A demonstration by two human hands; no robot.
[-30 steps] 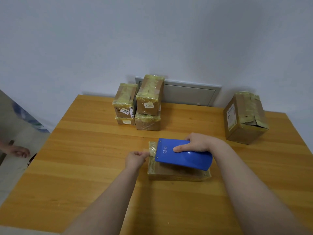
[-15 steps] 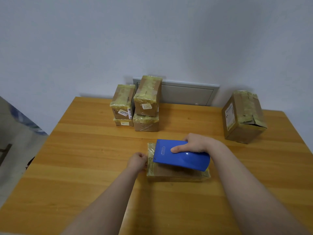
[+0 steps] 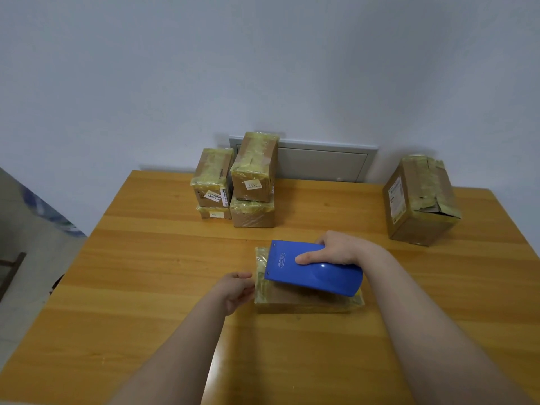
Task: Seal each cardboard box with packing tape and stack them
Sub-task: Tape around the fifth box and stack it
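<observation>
A flat cardboard box [image 3: 295, 301] wrapped in yellowish tape lies in the middle of the wooden table [image 3: 146, 273]. On top of it sits a blue tape dispenser [image 3: 314, 268], gripped by my right hand [image 3: 340, 248] with the thumb along its upper face. My left hand [image 3: 238, 287] presses against the box's left end; its fingertips are hidden against the box side. At the back stand several taped boxes in a stack [image 3: 236, 182].
A larger, torn taped box [image 3: 420, 200] stands at the back right of the table. A grey wall panel [image 3: 324, 162] is behind the stack. The table's left edge drops to the floor.
My left hand slid down from the box's top left corner onto its left end. The dispenser stayed on the box, shifting slightly. The person's hand seen at far left a second ago is gone.
</observation>
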